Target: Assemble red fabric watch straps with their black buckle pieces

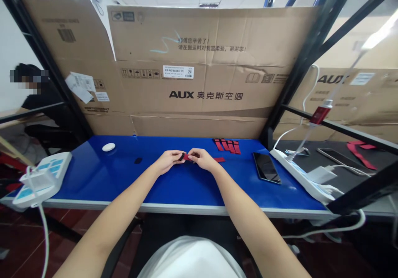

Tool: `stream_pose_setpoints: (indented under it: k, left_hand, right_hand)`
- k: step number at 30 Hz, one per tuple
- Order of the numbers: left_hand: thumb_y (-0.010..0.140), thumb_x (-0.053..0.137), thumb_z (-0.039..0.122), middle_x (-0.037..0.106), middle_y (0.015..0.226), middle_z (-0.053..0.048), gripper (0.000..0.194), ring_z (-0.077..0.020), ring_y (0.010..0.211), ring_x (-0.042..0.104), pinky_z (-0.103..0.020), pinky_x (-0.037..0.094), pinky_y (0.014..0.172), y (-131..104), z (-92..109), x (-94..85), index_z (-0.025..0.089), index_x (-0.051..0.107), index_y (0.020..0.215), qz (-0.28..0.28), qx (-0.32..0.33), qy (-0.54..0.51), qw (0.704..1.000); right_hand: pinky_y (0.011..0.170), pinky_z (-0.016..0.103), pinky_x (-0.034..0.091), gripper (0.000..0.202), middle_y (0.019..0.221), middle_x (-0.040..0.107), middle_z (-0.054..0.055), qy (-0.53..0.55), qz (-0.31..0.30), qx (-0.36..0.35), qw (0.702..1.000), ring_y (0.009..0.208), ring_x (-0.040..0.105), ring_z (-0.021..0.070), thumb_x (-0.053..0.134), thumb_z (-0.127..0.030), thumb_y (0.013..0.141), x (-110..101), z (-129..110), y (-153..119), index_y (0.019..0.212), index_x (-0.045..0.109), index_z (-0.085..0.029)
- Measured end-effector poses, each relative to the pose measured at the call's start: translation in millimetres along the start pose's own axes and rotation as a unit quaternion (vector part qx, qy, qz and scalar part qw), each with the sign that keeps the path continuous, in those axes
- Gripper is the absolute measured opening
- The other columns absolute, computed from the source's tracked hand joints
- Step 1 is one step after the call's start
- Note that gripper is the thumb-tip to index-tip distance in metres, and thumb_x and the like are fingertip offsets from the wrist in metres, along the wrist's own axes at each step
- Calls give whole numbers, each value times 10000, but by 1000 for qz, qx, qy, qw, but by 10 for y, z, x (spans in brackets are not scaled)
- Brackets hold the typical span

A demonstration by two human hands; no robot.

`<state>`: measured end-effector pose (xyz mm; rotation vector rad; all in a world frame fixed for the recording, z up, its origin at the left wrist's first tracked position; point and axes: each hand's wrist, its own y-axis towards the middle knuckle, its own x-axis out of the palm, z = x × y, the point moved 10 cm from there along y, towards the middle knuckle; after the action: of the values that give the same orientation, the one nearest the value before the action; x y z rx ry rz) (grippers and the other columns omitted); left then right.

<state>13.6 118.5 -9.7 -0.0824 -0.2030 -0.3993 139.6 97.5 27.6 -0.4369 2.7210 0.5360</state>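
Observation:
My left hand (pixel 169 161) and my right hand (pixel 202 158) meet over the middle of the blue table. Pinched between their fingertips is a small red strap (pixel 186 157) with a black part at its left end. My fingers cover much of it. Flat on the table, just right of my right hand, lies another red strap (pixel 220 160), partly hidden by that hand. Farther back, several red straps with black ends (pixel 228 146) lie side by side. A small black oval piece (pixel 138 160) lies left of my left hand.
A black phone (pixel 266 168) and a white power strip (pixel 301 176) are on the right. At left are a white oval object (pixel 108 147) and another power strip (pixel 59 170). Tall cardboard (pixel 199 104) closes the back. A person (pixel 40 91) sits beyond the left frame.

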Motion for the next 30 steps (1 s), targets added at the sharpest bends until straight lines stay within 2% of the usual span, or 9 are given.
stream_pose_setpoints:
  k: [3, 8, 15, 19, 22, 25, 27, 28, 30]
  left_hand:
    - [742, 789, 227, 715, 862, -92, 216, -161, 751, 664, -300, 541, 742, 14, 7, -20, 107, 730, 913, 11, 10, 17, 1000]
    - [700, 807, 262, 676, 711, -38, 267, -85, 560, 553, -217, 428, 546, 54, 45, -96, 110, 701, 893, 47, 54, 52, 996]
    - [658, 813, 187, 692, 759, -58, 282, -133, 643, 637, -266, 491, 638, 37, 32, -43, 119, 657, 883, 39, 50, 9, 998]
    - [651, 791, 126, 691, 748, -52, 291, -132, 634, 646, -265, 509, 649, 27, 18, -12, 119, 634, 896, 33, 48, 5, 998]
    - [652, 786, 136, 694, 757, -52, 299, -130, 625, 647, -278, 522, 668, 23, 14, 16, 123, 616, 897, 32, 48, 21, 998]
    - [651, 773, 148, 702, 794, -61, 308, -162, 671, 663, -324, 537, 709, 9, 86, 33, 134, 624, 920, 19, 47, 91, 995]
    - [681, 746, 173, 705, 831, -72, 255, -203, 750, 674, -358, 535, 748, -30, 271, -83, 144, 655, 917, 37, 73, 214, 973]
    - [707, 724, 191, 705, 850, -80, 203, -224, 797, 672, -371, 529, 773, -72, 417, -218, 150, 674, 899, 72, 97, 295, 948]
    - [743, 680, 201, 700, 919, -95, 119, -262, 917, 653, -392, 493, 866, -259, 803, -651, 165, 694, 856, 216, 149, 452, 853]
  right_hand:
    - [615, 263, 406, 187, 672, 577, -19, 21, -13, -2, 1000, 597, 500, 124, 600, -366, 794, 39, -7, -2, 815, 628, -182]
    - [611, 256, 393, 217, 673, 573, -18, 28, 4, -8, 1000, 613, 482, 121, 616, -398, 787, 78, 44, 38, 793, 615, -181]
    - [540, 241, 345, 212, 665, 537, -29, 130, 46, 34, 990, 553, 431, 104, 625, -386, 767, 75, 158, 54, 828, 569, -191]
    - [563, 236, 374, 293, 779, 552, -26, 192, 60, 53, 978, 612, 475, 112, 620, -338, 749, 117, 183, 45, 1014, 565, -228]
    - [652, 258, 412, 315, 853, 580, -6, 149, 33, 25, 988, 714, 511, 136, 634, -366, 755, 195, 114, 55, 1042, 613, -237]
    - [734, 297, 418, 220, 860, 589, 7, 68, 49, -5, 996, 736, 502, 148, 639, -387, 752, 156, 98, 64, 886, 657, -213]
    - [734, 308, 412, 196, 821, 584, 6, 42, 79, 3, 996, 699, 489, 147, 637, -378, 740, 63, 168, 70, 832, 653, -206]
    - [728, 310, 411, 196, 811, 586, 8, 40, 94, 13, 995, 693, 491, 150, 630, -378, 738, 8, 219, 72, 829, 651, -205]
    - [729, 309, 414, 211, 829, 603, 17, 43, 128, 35, 990, 730, 517, 164, 624, -382, 728, -123, 320, 70, 840, 649, -205]
